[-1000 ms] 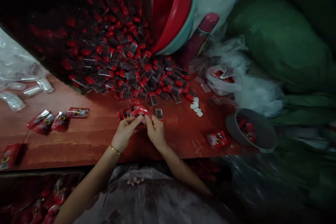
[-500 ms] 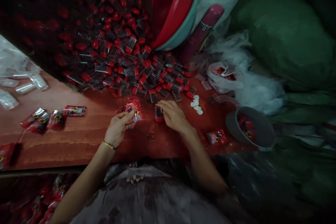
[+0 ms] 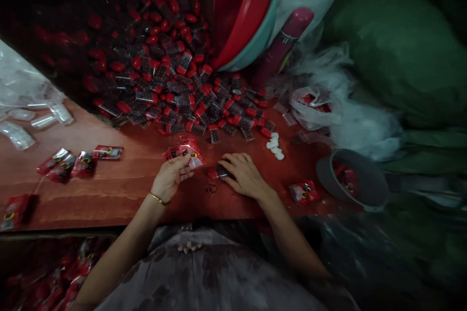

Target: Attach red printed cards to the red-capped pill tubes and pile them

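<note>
By the left hand [image 3: 170,175], a red packet [image 3: 196,156] is pinched between thumb and fingers. A red-capped container [image 3: 220,171], lying on the table [image 3: 134,206], is partly covered by the curved fingers of the right hand [image 3: 245,175]; whether it is gripped cannot be clearly seen. Dark rings [image 3: 210,188] are placed nearby.

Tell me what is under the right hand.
A red-capped container lies partly under the right hand: its cap and some of its body show. The hand covers the rest; anything else beneath it is hidden.
</note>
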Demonstrator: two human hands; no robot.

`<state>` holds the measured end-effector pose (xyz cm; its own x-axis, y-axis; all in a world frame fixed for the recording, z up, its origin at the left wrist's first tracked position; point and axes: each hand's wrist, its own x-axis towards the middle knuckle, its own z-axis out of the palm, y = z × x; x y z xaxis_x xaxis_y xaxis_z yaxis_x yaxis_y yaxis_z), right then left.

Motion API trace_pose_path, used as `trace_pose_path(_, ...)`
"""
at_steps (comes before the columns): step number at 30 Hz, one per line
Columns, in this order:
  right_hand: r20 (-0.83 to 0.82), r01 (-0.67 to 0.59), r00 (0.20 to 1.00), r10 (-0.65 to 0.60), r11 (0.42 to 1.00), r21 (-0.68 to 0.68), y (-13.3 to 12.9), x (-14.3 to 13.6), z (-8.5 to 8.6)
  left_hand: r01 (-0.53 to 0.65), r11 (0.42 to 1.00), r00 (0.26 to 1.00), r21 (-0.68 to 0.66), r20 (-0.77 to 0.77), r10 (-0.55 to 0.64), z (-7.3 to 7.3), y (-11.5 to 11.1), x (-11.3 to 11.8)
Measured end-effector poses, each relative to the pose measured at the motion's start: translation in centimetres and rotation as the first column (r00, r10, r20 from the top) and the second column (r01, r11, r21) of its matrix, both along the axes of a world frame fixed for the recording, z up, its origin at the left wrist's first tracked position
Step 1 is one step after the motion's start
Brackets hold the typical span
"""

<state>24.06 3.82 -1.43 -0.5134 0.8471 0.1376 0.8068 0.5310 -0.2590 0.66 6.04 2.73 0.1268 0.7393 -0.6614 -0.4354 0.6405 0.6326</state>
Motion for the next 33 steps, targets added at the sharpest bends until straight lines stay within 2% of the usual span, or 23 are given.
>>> trace_pose_path(2,-0.065,0.035,0.997,-0.033,0.999,0.019,-0.8,-0.4,-0.7,0.007,1.0,1.0,-0.014,0.01,-0.007,0.0,0.0,0.2)
trace_pose_path(5,-0.292,0.114,0.95,-0.107,0.993,0.006,-2.1,-1.0,-1.0,0.031,0.999,0.999,-0.022,0.039,-0.031,-0.3,-0.2,0.5)
trace_pose_path(8,-0.525,0.126,0.833,-0.174,0.984,-0.126,-3.5,-1.9,0.3,0.035,0.999,0.998,0.008,0.055,-0.035,-0.4,-0.5,0.5)
trace_pose_path(10,-0.623,0.112,0.746,-0.234,0.967,-0.229,-4.3,-2.5,1.5,0.033,0.999,0.998,0.027,0.048,-0.034,-0.3,-0.7,0.5)
trace_pose_path(14,-0.698,0.111,0.616,-0.365,0.917,-0.382,-4.9,-4.0,2.7,0.025,0.998,0.999,0.057,0.027,-0.027,-0.1,-1.0,1.1)
trace_pose_path(22,-0.754,0.127,0.363,-0.548,0.83,-0.543,-4.2,-5.9,1.5,-0.058,0.99,0.998,0.13,-0.027,0.062,0.0,-1.5,1.8)
trace_pose_path(24,-0.757,0.137,0.346,-0.554,0.828,-0.543,-4.2,-6.2,1.4,-0.073,0.986,0.997,0.147,-0.018,0.076,0.1,-1.7,1.9)
trace_pose_path(27,-0.756,0.18,0.363,-0.545,0.837,-0.517,-4.1,-6.6,1.5,-0.089,0.983,0.996,0.163,-0.01,0.092,0.2,-1.9,2.2)
trace_pose_path(33,-0.779,0.275,0.344,-0.524,0.849,-0.45,-4.3,-7.6,1.0,-0.069,0.978,0.997,0.196,0.045,0.061,-0.4,-2.1,2.7)
